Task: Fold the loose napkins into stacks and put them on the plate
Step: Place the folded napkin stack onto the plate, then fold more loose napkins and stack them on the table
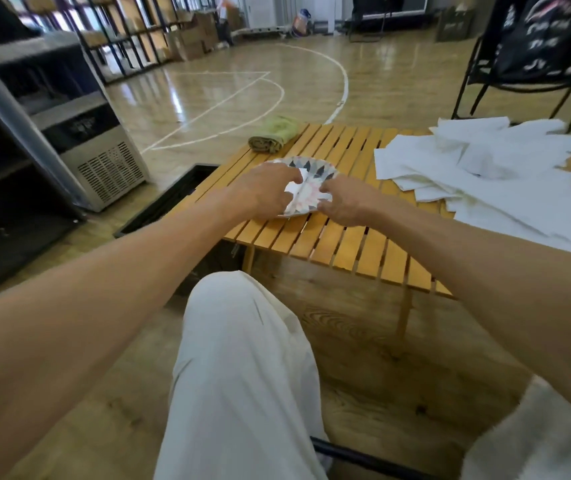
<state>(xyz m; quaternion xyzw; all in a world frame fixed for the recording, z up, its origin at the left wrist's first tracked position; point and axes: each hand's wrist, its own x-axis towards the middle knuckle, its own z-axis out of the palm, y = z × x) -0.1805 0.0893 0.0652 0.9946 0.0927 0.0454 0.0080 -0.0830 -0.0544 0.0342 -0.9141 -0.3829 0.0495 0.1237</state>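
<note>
On the low table of orange wooden slats (346,244), both hands met over a round paper plate with a grey and pink petal pattern (315,168), which lay near the table's left edge. The left hand (263,192) and the right hand (343,202) each had the fingers curled and pinched a small folded white napkin (298,188) between them, just above the plate. To the right on the table, a loose pile of unfolded white napkins (485,178) spread up to the right edge. At the far left corner of the table lay a rolled green cloth (272,135). Near the camera showed a knee in white trousers (242,358).
</note>
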